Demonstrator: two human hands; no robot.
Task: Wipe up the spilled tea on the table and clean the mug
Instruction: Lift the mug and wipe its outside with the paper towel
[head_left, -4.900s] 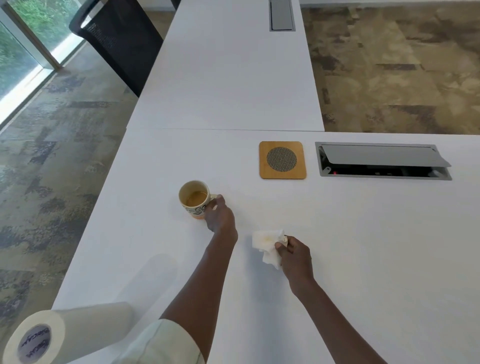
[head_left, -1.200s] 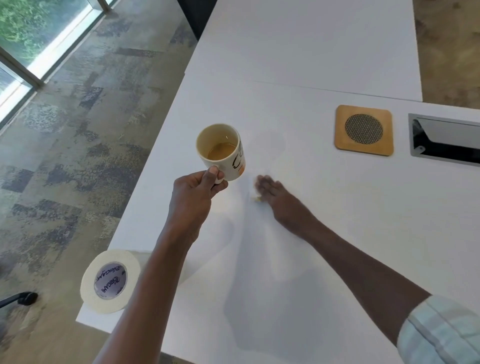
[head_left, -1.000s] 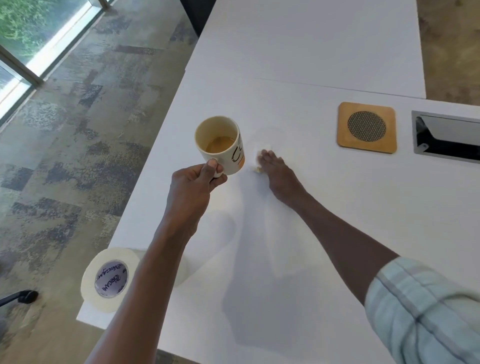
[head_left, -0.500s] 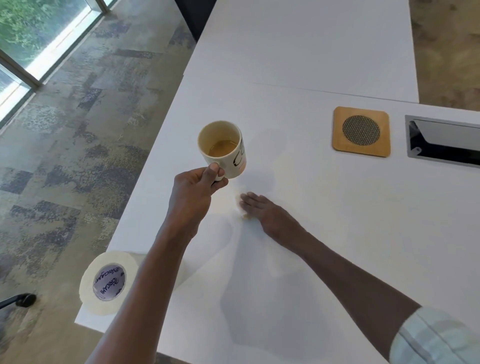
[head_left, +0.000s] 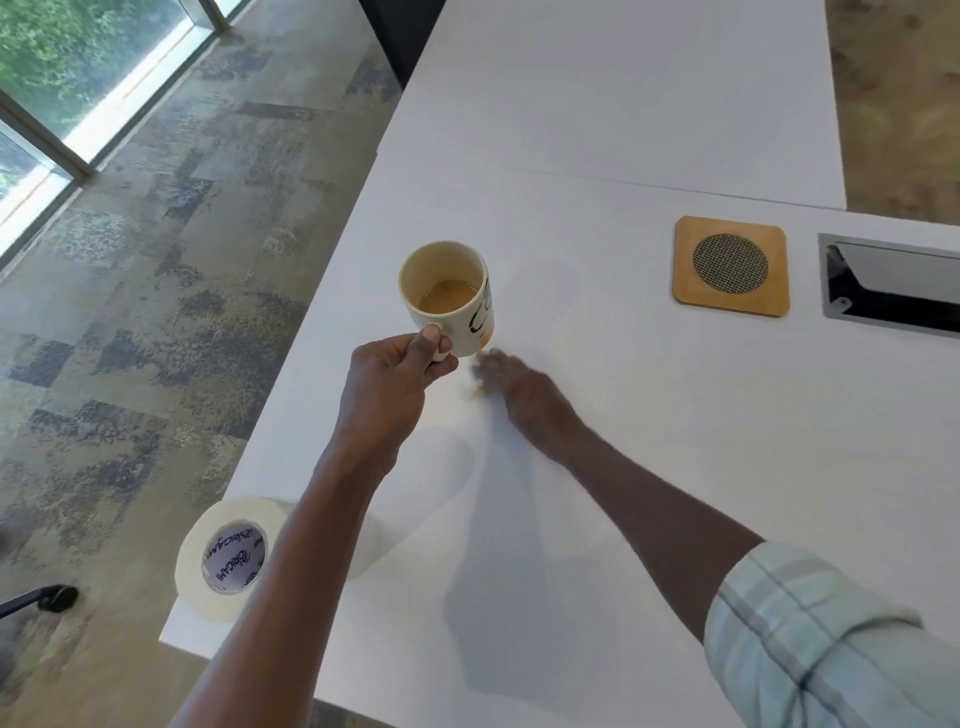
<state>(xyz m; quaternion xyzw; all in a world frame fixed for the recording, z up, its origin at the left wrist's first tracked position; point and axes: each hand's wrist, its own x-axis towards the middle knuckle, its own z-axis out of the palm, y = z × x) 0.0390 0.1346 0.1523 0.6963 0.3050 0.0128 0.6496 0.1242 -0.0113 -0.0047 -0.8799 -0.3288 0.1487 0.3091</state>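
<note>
- Head cam, looking down at a white laminate table (head_left: 675, 441) w/ patterned grey carpet off its left edge.
- Left hand (head_left: 387, 382) holds a cream ceramic mug w/ black lettering (head_left: 449, 296) up off the table by its handle, fingers curled round the handle, thumb on top.
- The mug is near the table's left edge, roughly upright, w/ a shallow pool of brown tea at the bottom and a faint tan film on the inside wall. An orange patch shows low on the outside.
- Right hand (head_left: 519, 387) is flat on the table just right of and below the mug, motion-blurred, fingers stretched out and pressing down. A scrap of tea-stained tissue (head_left: 475, 392) peeks out at the fingertips; most of it is hidden under the hand.
- Faint yellowish traces on the table around the right hand look like leftover tea, but they are too pale to be sure.
- Risk: the mug isn't empty, so tipping it while attention is on wiping could drip fresh tea onto the table or carpet.
- Risk: the tissue looks small and already stained; it may smear rather than absorb.
- Risk: the right hand sweeps close under the mug and could knock it.
- Also on the table: a white paper towel roll w/ a purple-labelled core (head_left: 228, 558) at the near left corner, a square bamboo coaster w/ round mesh centre (head_left: 731, 266), and a grey metal cable hatch (head_left: 893, 286) at far right.
</note>
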